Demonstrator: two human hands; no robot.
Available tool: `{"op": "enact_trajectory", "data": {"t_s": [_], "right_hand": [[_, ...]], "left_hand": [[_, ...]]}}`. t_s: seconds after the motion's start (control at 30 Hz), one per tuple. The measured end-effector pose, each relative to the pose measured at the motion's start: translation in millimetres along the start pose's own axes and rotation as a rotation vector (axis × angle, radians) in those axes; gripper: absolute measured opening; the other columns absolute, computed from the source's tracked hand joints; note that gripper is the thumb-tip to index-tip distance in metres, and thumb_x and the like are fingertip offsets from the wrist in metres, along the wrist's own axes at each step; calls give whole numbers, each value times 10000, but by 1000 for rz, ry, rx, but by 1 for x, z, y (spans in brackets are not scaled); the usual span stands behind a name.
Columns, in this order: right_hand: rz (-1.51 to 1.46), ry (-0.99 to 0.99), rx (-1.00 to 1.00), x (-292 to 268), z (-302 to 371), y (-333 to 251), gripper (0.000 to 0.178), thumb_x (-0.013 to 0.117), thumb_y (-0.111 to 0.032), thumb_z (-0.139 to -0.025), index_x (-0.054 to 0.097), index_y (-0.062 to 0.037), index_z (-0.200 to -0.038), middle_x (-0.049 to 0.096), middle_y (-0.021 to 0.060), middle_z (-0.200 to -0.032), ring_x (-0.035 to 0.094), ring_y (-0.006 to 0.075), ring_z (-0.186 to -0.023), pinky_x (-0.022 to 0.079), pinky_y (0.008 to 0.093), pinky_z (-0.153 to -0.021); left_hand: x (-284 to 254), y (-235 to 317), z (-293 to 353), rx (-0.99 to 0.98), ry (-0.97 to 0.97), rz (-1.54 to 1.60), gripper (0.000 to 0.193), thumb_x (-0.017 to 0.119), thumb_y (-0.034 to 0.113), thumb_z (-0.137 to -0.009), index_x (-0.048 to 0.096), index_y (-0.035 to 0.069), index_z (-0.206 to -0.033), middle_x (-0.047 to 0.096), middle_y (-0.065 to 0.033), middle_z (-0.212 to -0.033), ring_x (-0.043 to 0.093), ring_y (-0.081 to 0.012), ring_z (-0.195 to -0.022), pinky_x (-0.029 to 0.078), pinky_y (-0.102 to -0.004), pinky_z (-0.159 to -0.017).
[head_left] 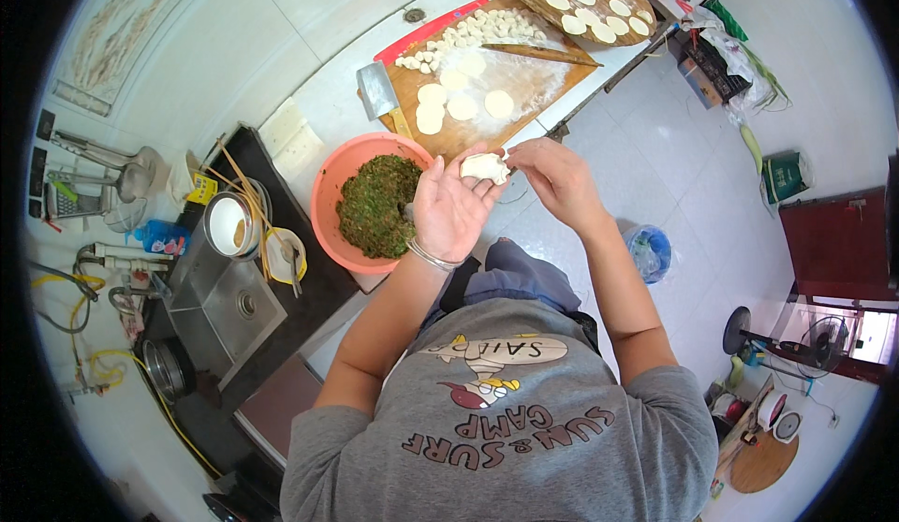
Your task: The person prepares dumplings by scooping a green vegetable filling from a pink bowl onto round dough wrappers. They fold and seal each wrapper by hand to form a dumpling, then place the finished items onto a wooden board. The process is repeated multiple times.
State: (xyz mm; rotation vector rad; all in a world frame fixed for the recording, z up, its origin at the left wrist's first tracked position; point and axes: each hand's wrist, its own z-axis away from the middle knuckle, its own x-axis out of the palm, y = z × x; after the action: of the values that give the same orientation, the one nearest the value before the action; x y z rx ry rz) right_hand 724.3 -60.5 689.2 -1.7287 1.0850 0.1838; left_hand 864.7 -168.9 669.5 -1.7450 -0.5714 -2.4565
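Note:
A white, pleated dumpling (485,168) rests across the fingers of my left hand (449,205), which is palm up. At the dumpling's right end, my right hand (554,177) pinches its edge with thumb and fingertips. Just left of my left hand stands a pink bowl (325,218) of chopped green filling (376,208); a utensil in it is partly hidden by my hand. Beyond my hands lies a floured wooden board (524,101) with several flat dough rounds (462,107), small dough pieces (487,28) and a rolling pin (543,54).
A cleaver (379,93) lies at the board's left edge. Farther back, a round board (599,7) holds more dough rounds. To the left are a steel sink (234,321), a white bowl (228,223) and chopsticks (245,185). A blue bin (649,253) stands on the floor at right.

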Motion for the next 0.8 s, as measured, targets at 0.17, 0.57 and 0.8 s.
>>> {"op": "enact_trajectory", "data": {"t_s": [0.17,0.57,0.8], "right_hand": [[9,-108,-52,-7,2,1,199,644,46,-694,645,-33,-876,630,91,-865,624,258,-794,509,329,-677],[84,-87,184,2,13,-2,133,650,-13,-733,590,-24,-852,590,115,-734,600,273,-669,479,357,-572],[44,-60,-158,-14,2,7,177,651,-3,-693,639,-46,-864,643,82,-828,627,252,-744,507,331,-647]], "left_hand": [[3,-3,1,-54,19,-26,625,343,445,-926,322,-48,-1309,405,-232,-1261,379,-307,-1226,247,-438,-1095],[3,-12,1,-57,29,-70,587,364,430,-925,362,-35,-1284,469,-210,-1194,404,-279,-1211,253,-439,-1090],[6,-5,2,-116,-13,-77,572,346,438,-934,362,-26,-1269,447,-202,-1234,418,-282,-1197,305,-435,-1051]]}}
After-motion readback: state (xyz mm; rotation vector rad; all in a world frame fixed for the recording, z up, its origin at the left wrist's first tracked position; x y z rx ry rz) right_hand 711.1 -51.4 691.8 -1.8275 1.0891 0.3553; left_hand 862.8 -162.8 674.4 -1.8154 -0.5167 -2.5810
